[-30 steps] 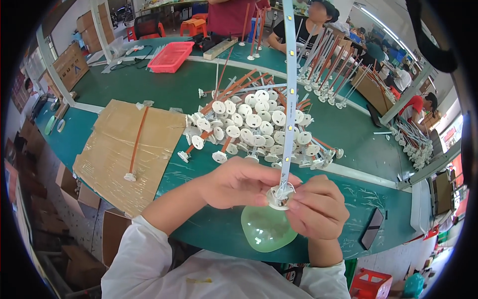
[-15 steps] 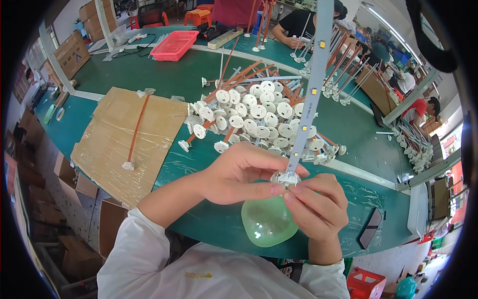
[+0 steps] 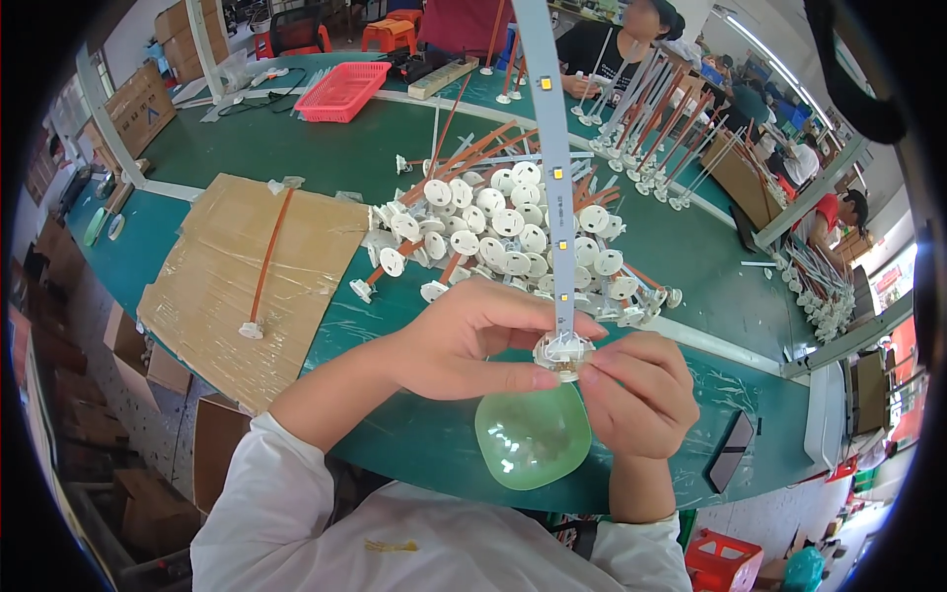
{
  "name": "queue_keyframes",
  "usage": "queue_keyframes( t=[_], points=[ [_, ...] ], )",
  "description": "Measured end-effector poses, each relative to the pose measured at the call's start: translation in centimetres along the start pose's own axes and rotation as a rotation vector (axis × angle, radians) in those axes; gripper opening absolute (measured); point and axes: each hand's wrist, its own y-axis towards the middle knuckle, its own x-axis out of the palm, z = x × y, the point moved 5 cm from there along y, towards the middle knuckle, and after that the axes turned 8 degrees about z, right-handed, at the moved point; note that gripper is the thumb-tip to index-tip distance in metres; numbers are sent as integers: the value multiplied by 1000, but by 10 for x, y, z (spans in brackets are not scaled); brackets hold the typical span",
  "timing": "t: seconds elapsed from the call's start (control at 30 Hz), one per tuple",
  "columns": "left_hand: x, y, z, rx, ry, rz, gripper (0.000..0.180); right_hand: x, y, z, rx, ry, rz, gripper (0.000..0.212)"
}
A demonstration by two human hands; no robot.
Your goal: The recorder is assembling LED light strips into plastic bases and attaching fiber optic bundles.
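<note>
An LED light strip [image 3: 561, 207], a narrow pale bar with small yellow chips, stands nearly upright above its round white base [image 3: 564, 357]. My left hand [image 3: 473, 340] is closed round that base, thumb in front and fingers behind. At the base's right side, my right hand [image 3: 643, 395] has its thumb and fingertips pinched against the rim; whether a small part sits between them is hidden. Below both hands, a translucent green bowl [image 3: 533, 439] rests near the table's front edge. Just beyond lies a heap of white round bases [image 3: 493, 222] with strips attached.
To the left, a cardboard sheet [image 3: 222, 296] carries one reddish-brown strip [image 3: 268, 257]. A phone [image 3: 731, 452] lies at the right. Farther back are a pink basket [image 3: 343, 91], standing strips [image 3: 646, 128] and a co-worker [image 3: 602, 59]. Another bundle of strips [image 3: 814, 281] lies far right.
The LED strip has swung from leaning right to nearly upright, its top moving left. Its base has tilted, showing more of its face. My right fingers have shifted slightly right.
</note>
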Motion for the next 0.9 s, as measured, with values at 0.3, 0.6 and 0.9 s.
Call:
queue_keyframes(
  t=[0.3, 0.6, 0.9],
  points=[
    [-5, 5, 8, -37, 440, -27, 53, 3, -1, 28, 562, 205, -184, 28],
    [-4, 2, -1, -194, 325, -91, 74, 1, -8, 37, 544, 321, -257, 19],
    [-5, -2, -9, -234, -38, -91, 76, 6, -19, 45, 918, 577, -28, 15]
  ],
)
